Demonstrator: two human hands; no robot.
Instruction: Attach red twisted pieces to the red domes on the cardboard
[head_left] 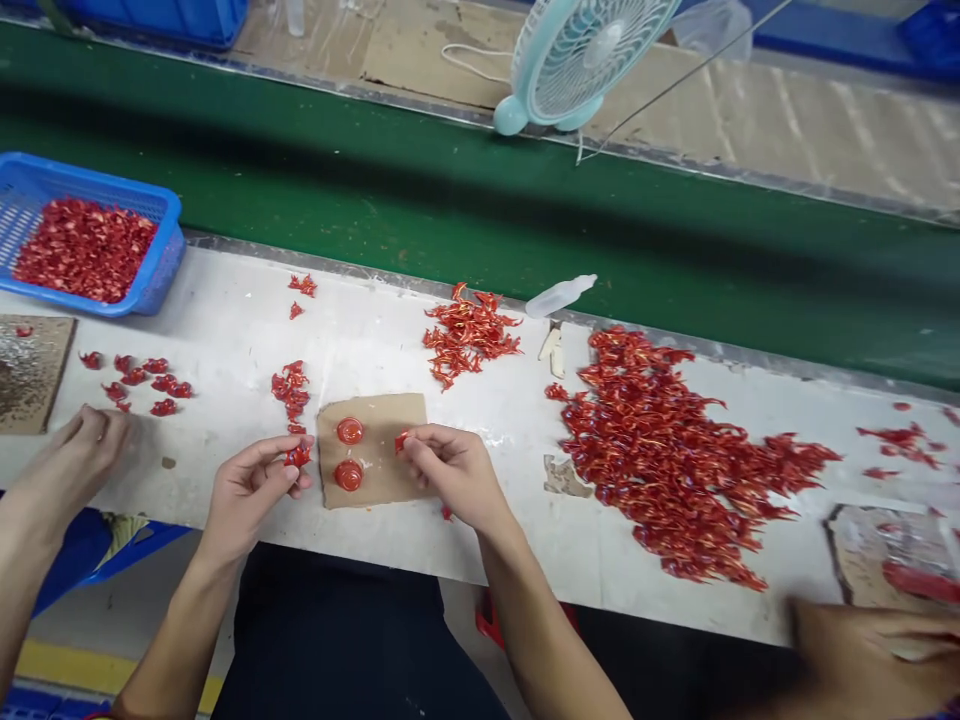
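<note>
Bright even light; dark shadow band on green panel [420, 190]; mild blur.

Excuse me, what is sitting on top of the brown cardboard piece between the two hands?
One round red dome and a second sit on the cardboard; what lies beneath them is covered.

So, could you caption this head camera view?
Head-camera view: a person's left hand and right hand pinch small red pieces over a cardboard square holding two red domed discs.
</note>
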